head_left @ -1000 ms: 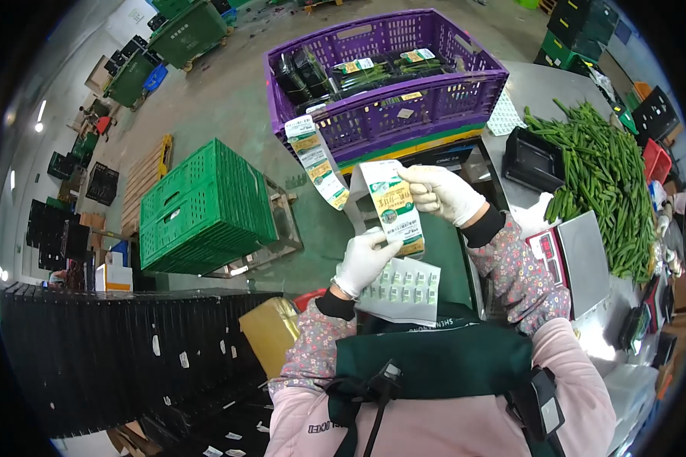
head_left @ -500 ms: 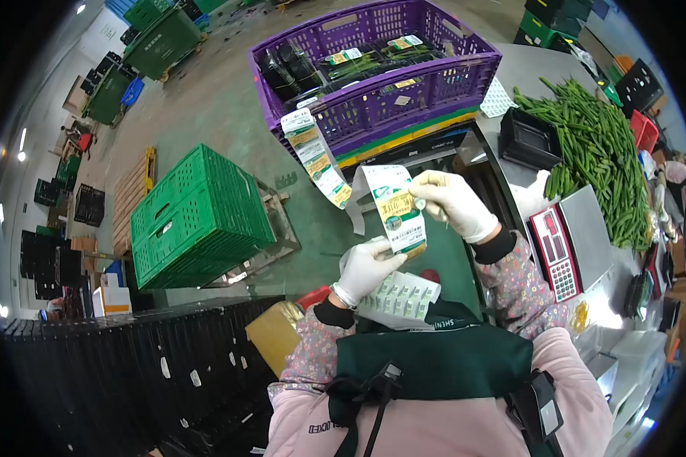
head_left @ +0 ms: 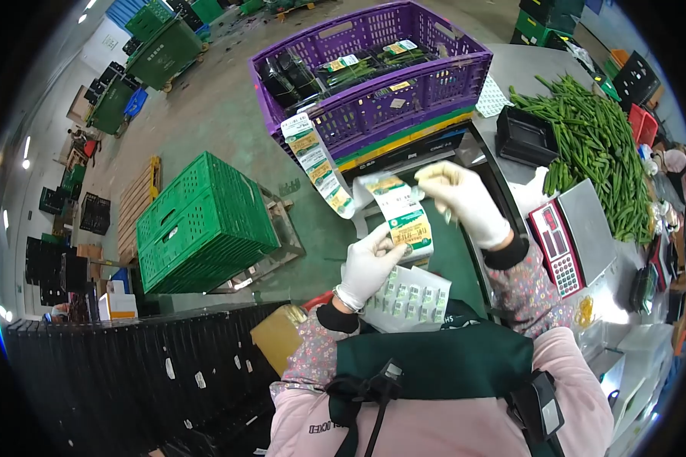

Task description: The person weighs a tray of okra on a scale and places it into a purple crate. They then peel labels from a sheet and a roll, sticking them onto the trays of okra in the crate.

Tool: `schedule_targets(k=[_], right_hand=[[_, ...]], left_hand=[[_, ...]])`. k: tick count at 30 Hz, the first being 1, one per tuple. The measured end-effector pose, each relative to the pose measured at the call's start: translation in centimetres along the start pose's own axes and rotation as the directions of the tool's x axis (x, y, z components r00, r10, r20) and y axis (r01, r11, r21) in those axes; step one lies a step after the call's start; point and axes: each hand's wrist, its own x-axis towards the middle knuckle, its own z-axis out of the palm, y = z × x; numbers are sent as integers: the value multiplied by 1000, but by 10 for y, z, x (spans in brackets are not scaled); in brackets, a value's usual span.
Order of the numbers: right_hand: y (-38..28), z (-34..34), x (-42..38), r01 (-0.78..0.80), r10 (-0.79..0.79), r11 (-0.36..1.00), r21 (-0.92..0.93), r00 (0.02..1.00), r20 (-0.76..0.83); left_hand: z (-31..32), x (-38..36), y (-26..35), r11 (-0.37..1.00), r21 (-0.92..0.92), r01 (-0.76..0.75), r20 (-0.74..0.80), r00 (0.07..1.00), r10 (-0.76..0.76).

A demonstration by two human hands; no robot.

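My left hand (head_left: 370, 268), in a white glove, pinches the lower end of a strip of printed labels (head_left: 409, 228). The strip runs up and loops over toward a second hanging length (head_left: 316, 167) at the corner of the purple crate (head_left: 381, 107). Close to the strip's upper right side is my right hand (head_left: 465, 199), also gloved, its fingers bent together; a small pale piece shows under the fingertips, too blurred to name. Below my left hand lies a white sheet of small green stickers (head_left: 410, 298). Black trays of packed green vegetables (head_left: 349, 70) sit inside the crate.
On the metal table at right are a black tray (head_left: 526, 137), a heap of long green pods (head_left: 598, 152) and a red-and-white scale (head_left: 556, 247). Stacked green crates (head_left: 206, 221) stand left, black crates (head_left: 129, 373) lower left. Wheeled green bins are farther back.
My right hand has moved up and right, off the strip's edge. The strip has shifted and shows different labels. More of the sticker sheet is visible below.
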Motion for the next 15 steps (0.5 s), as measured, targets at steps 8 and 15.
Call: schedule_targets(k=[8,15], right_hand=[[32,12,-17,96,-93,983,-156,995,26],[42,16,-18,220,-320,805,-551,943,-89]], left_hand=[[9,1,-1,987,155,-43,-29,998,48],[14,3,-5,978,201,-62,-42,997,72]])
